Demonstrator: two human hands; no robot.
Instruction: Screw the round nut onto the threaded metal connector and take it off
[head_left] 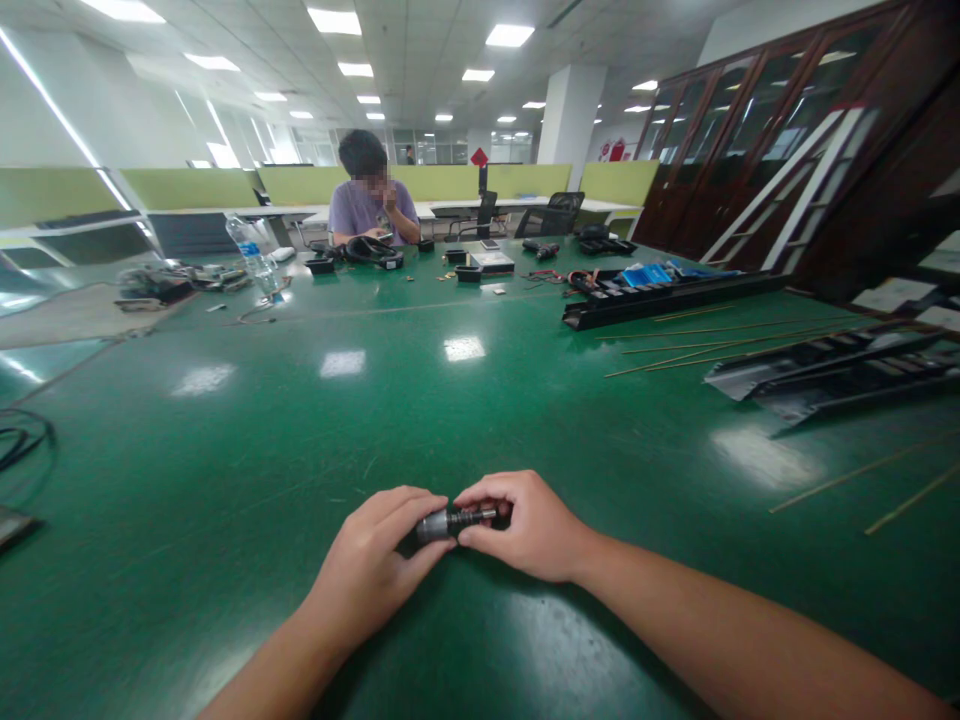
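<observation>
Low in the middle of the head view, both hands meet at a small metal cylinder with a thin shaft [433,527], its exact kind unclear. It has a grey, smooth body, a dark ribbed middle and a narrow shiny tip that points right. My left hand [379,545] grips the grey body between thumb and fingers. My right hand [529,525] curls around the shaft end, thumb below and index finger above; its other fingers are partly hidden. Both hands are just over the green tabletop [360,420].
Across the table sits a person [375,200] behind black parts and cables. A plastic bottle [251,250] stands at the back left. Black metal channels [645,300] and thin sticks [697,350] lie on the right. A coiled black cable [26,440] is at the left edge.
</observation>
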